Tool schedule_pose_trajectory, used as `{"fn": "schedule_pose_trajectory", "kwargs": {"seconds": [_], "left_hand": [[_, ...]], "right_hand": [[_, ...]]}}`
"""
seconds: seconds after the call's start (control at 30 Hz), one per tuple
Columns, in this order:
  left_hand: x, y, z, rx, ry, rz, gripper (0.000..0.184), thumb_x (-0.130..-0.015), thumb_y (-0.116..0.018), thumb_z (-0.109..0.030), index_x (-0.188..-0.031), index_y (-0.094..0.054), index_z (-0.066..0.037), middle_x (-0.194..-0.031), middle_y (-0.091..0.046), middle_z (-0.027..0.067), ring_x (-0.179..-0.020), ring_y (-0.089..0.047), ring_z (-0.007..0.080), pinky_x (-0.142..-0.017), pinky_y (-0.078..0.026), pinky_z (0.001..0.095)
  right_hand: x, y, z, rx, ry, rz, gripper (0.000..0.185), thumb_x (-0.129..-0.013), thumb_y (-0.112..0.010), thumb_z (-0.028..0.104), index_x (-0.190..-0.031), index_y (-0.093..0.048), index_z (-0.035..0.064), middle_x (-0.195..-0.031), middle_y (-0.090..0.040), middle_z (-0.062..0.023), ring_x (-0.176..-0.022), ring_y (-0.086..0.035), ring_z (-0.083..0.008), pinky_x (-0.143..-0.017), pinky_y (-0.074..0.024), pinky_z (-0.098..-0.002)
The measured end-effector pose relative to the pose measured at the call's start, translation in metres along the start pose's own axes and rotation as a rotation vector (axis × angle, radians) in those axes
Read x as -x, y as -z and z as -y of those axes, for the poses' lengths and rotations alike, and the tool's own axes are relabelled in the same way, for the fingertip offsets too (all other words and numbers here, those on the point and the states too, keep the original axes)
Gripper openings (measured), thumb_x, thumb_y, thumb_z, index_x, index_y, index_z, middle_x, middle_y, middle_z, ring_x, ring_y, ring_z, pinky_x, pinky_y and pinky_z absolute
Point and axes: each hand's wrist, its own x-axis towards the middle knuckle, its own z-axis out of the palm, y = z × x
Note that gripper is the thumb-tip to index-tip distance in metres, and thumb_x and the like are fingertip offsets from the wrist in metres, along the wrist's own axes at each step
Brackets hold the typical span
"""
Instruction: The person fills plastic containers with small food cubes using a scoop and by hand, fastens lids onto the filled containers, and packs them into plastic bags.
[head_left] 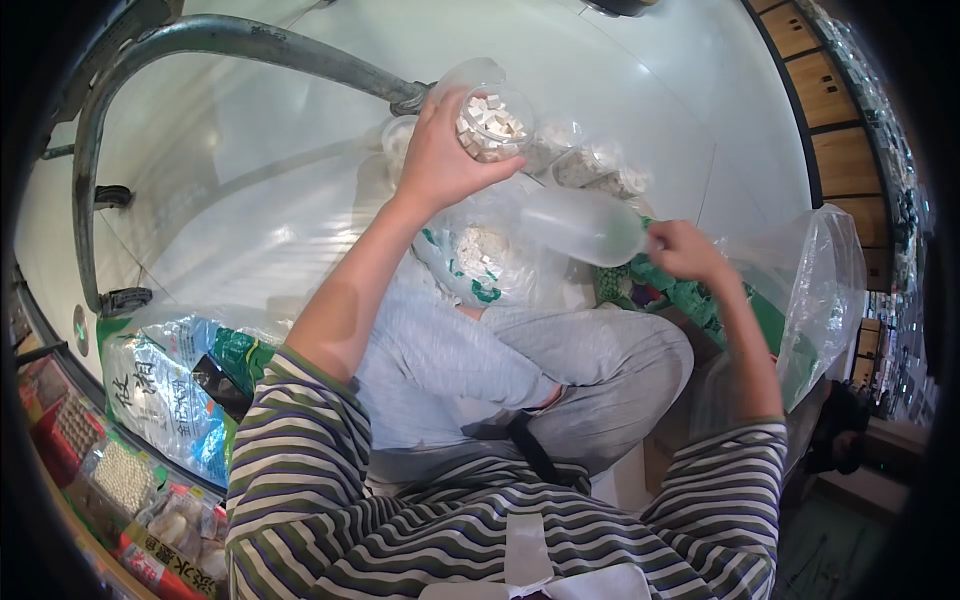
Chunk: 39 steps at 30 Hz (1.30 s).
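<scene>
My left hand point(447, 150) is wrapped round a clear round tub point(492, 122) filled with small white cubes. Beyond my lap, my right hand point(685, 250) grips the end of a translucent scoop point(585, 222), which is blurred and points left. Between my hands and my legs lies an open clear plastic bag point(480, 255) with green print and white pieces inside. More clear tubs point(590, 165) with pale contents stand on the floor just past the held tub.
A curved metal cart frame point(250, 40) arches at the upper left. Printed bags point(175, 385) lie left of my legs, above boxes of goods point(125, 475). On the right are a green box point(757, 318) and plastic film point(822, 290). Wooden drawers point(825, 90) line the far right.
</scene>
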Motion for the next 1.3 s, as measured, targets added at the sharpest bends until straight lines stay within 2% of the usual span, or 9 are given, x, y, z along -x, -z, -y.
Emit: {"fn": "schedule_pose_trajectory", "kwargs": {"seconds": [0.3, 0.37, 0.43, 0.47, 0.6, 0.77, 0.97, 1.13, 1.3], "left_hand": [[0.003, 0.001, -0.006, 0.020, 0.004, 0.076, 0.075, -0.056, -0.089, -0.032, -0.118, -0.058, -0.005, -0.115, -0.059, 0.0113, -0.111, -0.054, 0.0278, -0.097, -0.044, 0.0390], [0.003, 0.000, -0.008, 0.023, 0.010, 0.087, 0.074, -0.056, -0.089, -0.032, -0.118, -0.058, -0.005, -0.116, -0.058, 0.0112, -0.111, -0.054, 0.0279, -0.097, -0.044, 0.0391], [0.002, 0.002, -0.010, 0.017, 0.020, 0.091, 0.074, -0.057, -0.089, -0.032, -0.118, -0.058, -0.004, -0.116, -0.058, 0.0111, -0.112, -0.054, 0.0280, -0.097, -0.044, 0.0391], [0.002, 0.003, -0.012, 0.031, 0.005, 0.083, 0.074, -0.057, -0.089, -0.033, -0.118, -0.058, -0.004, -0.117, -0.058, 0.0110, -0.112, -0.054, 0.0281, -0.097, -0.044, 0.0392], [0.001, 0.002, -0.008, 0.036, 0.004, 0.066, 0.076, -0.056, -0.089, -0.033, -0.119, -0.057, -0.004, -0.117, -0.058, 0.0111, -0.113, -0.054, 0.0284, -0.097, -0.044, 0.0395], [0.004, 0.003, -0.011, 0.032, 0.007, 0.057, 0.077, -0.055, -0.089, -0.033, -0.119, -0.057, -0.003, -0.116, -0.058, 0.0116, -0.112, -0.054, 0.0285, -0.097, -0.044, 0.0395], [0.000, 0.007, -0.010, 0.112, 0.029, 0.086, 0.077, -0.056, -0.088, -0.037, -0.116, -0.056, -0.003, -0.115, -0.057, 0.0148, -0.114, -0.052, 0.0308, -0.097, -0.043, 0.0401], [-0.005, 0.010, -0.009, 0.223, 0.053, 0.097, 0.076, -0.055, -0.089, -0.034, -0.117, -0.057, -0.002, -0.114, -0.058, 0.0126, -0.109, -0.056, 0.0285, -0.096, -0.044, 0.0383], [-0.001, 0.012, -0.010, 0.061, -0.009, 0.082, 0.075, -0.056, -0.088, -0.033, -0.117, -0.057, -0.001, -0.118, -0.056, 0.0146, -0.109, -0.057, 0.0296, -0.095, -0.046, 0.0381]], "right_hand": [[-0.050, -0.139, 0.000, -0.338, 0.036, -0.009, 0.026, -0.071, -0.058, 0.021, -0.081, -0.060, -0.0032, -0.071, -0.060, -0.0249, -0.069, -0.059, -0.0442, -0.067, -0.0480, -0.0453], [-0.054, -0.152, 0.001, -0.212, 0.002, 0.065, 0.032, -0.070, -0.062, 0.022, -0.090, -0.060, -0.0029, -0.083, -0.063, -0.0243, -0.079, -0.061, -0.0421, -0.072, -0.0494, -0.0453], [-0.049, -0.161, 0.024, 0.077, 0.049, -0.315, 0.041, -0.068, -0.066, 0.022, -0.102, -0.061, -0.0004, -0.099, -0.061, -0.0220, -0.093, -0.060, -0.0394, -0.075, -0.0494, -0.0458], [-0.050, -0.160, 0.035, 0.156, 0.067, -0.350, 0.050, -0.066, -0.067, 0.019, -0.112, -0.059, 0.0025, -0.109, -0.057, -0.0176, -0.100, -0.058, -0.0360, -0.078, -0.0484, -0.0433], [-0.055, -0.157, 0.093, 0.121, 0.339, -0.534, 0.045, -0.067, -0.065, 0.015, -0.111, -0.060, 0.0036, -0.104, -0.056, -0.0147, -0.097, -0.058, -0.0311, -0.081, -0.0469, -0.0383], [-0.086, -0.183, 0.128, 0.261, 0.630, -0.582, 0.018, -0.075, -0.058, 0.016, -0.089, -0.065, 0.0071, -0.107, -0.057, -0.0101, -0.099, -0.054, -0.0238, -0.084, -0.0419, -0.0381], [-0.112, -0.201, 0.121, 0.416, 0.629, -0.466, 0.012, -0.075, -0.059, 0.018, -0.075, -0.067, 0.0099, -0.111, -0.057, -0.0060, -0.103, -0.051, -0.0210, -0.084, -0.0402, -0.0357], [-0.115, -0.199, 0.114, 0.425, 0.664, -0.410, 0.012, -0.075, -0.058, 0.018, -0.075, -0.068, 0.0104, -0.108, -0.057, -0.0058, -0.101, -0.052, -0.0206, -0.084, -0.0401, -0.0351], [-0.100, -0.166, 0.112, 0.236, 0.675, -0.413, 0.008, -0.073, -0.063, 0.014, -0.077, -0.068, 0.0094, -0.105, -0.058, -0.0053, -0.100, -0.054, -0.0223, -0.083, -0.0402, -0.0356]]}}
